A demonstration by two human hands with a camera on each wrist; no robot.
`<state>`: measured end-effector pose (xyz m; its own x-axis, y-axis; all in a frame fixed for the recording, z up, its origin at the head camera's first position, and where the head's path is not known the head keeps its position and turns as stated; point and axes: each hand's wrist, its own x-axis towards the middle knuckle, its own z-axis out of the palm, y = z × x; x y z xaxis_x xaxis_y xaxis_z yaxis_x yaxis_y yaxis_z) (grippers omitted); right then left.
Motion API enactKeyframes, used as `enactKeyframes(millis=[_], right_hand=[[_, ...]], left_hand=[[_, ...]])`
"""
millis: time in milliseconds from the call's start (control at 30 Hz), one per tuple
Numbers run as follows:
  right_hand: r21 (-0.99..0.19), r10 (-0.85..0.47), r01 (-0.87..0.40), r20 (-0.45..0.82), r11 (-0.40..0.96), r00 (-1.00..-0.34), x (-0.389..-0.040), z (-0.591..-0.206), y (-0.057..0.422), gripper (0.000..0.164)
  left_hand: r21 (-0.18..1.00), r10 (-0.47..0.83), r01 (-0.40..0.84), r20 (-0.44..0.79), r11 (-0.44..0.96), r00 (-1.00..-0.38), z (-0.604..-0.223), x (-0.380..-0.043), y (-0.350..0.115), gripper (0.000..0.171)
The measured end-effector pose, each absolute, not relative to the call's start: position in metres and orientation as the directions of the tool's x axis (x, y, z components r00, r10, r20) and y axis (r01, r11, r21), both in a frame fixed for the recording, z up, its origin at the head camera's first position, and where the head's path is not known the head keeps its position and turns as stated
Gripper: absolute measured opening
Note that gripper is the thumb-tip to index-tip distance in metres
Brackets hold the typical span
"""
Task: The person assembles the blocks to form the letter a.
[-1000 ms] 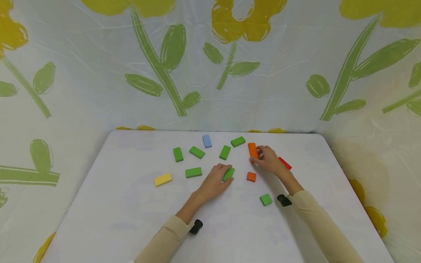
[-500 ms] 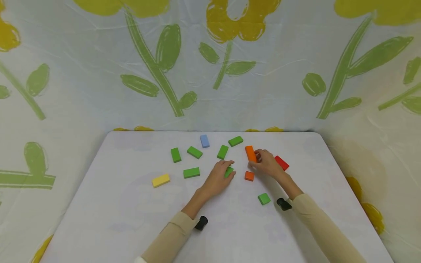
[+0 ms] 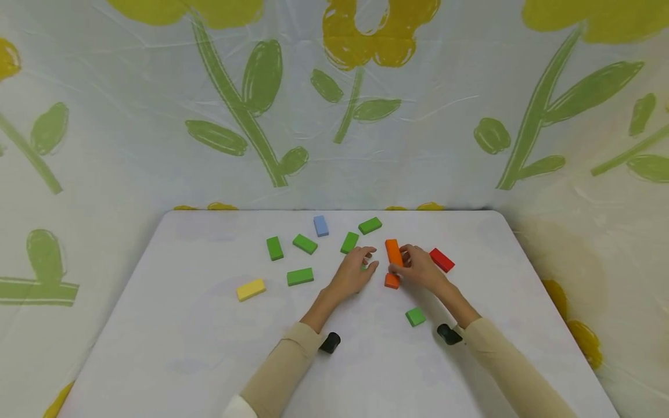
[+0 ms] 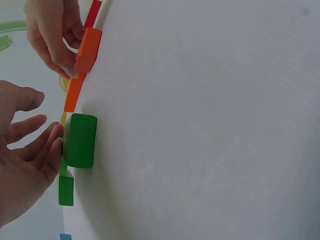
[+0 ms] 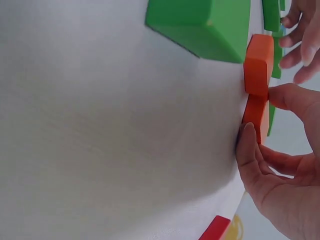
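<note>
Table (image 3: 172, 342): white, rounded at its far corners.
Sleeves: the left sleeve (image 3: 284, 363) and the right sleeve (image 3: 514, 363) are beige and reach in from the near side, each with a black object at the cuff.
Small green block (image 3: 415, 317): nearest of the blocks, lying alone between the forearms.
Yellow block (image 3: 251, 289): lying flat, well apart on the left side.
Small orange block (image 3: 391, 282): between the two hands, just nearer than the long orange block; I cannot tell whether the two touch.
Left hand (image 3: 353, 273): palm down, thumb and fingers spread apart, pinching nothing.
Covered green block (image 4: 82, 142): on the table under the left hand and mostly hidden from the head camera; the fingertips lie close along one side, contact uncertain.
Right hand (image 3: 422, 268): pinching the long orange block (image 3: 394, 251) between thumb and fingers.
Long orange block's place: right of centre, its length pointing away from the person, thumb by its near end.
Red block (image 3: 442, 259): flat and slanted, just right of the right hand.
Other green blocks (image 3: 300, 276): five in all, lying flat at different angles beyond and left of the left hand.
Blue block (image 3: 321, 226): near the far edge, left of centre.
Cloth (image 3: 418, 145): pale, printed with yellow flowers and green leaves, behind the table.
</note>
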<state>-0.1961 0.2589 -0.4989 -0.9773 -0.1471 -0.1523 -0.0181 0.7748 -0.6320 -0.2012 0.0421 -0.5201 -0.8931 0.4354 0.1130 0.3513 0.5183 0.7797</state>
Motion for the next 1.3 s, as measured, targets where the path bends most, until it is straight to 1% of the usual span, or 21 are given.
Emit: enactKeyframes(millis=[233, 367, 600, 700, 867, 1000, 1167, 1300], right_hand=[[-0.634, -0.162, -0.058, -0.106, 0.771, -0.981, -0.190, -0.498, 0.256, 0.049], [-0.631, -0.163, -0.076, -0.081, 0.772, -0.983, -0.187, -0.498, 0.254, 0.045], [-0.612, -0.130, -0.020, -0.136, 0.791, -0.982, -0.184, -0.497, 0.252, 0.047], [-0.614, -0.129, -0.022, -0.131, 0.789, -0.983, -0.182, -0.497, 0.253, 0.045], [-0.641, -0.181, -0.095, -0.070, 0.762, -0.981, -0.173, -0.496, 0.260, 0.035], [-0.654, -0.247, -0.165, -0.035, 0.738, -0.968, -0.166, -0.496, 0.262, 0.031], [-0.641, -0.293, -0.223, -0.004, 0.735, -0.956, -0.158, -0.498, 0.260, 0.029], [-0.617, -0.312, -0.259, 0.022, 0.743, -0.950, -0.152, -0.500, 0.257, 0.026]], left_hand=[[0.785, 0.431, 0.338, 0.101, 0.519, -0.897, -0.521, -0.214, 0.054, 0.040], [0.800, 0.426, 0.296, 0.056, 0.521, -0.903, -0.518, -0.220, 0.062, 0.043], [0.785, 0.424, 0.265, 0.003, 0.560, -0.905, -0.519, -0.231, 0.075, 0.050], [0.775, 0.425, 0.258, -0.015, 0.577, -0.905, -0.519, -0.235, 0.079, 0.052], [0.758, 0.432, 0.256, -0.038, 0.600, -0.901, -0.519, -0.238, 0.084, 0.057], [0.747, 0.434, 0.254, -0.052, 0.615, -0.900, -0.519, -0.240, 0.086, 0.058], [0.772, 0.429, 0.225, -0.068, 0.594, -0.901, -0.521, -0.241, 0.086, 0.057], [0.784, 0.440, 0.229, -0.062, 0.576, -0.896, -0.523, -0.242, 0.085, 0.054]])
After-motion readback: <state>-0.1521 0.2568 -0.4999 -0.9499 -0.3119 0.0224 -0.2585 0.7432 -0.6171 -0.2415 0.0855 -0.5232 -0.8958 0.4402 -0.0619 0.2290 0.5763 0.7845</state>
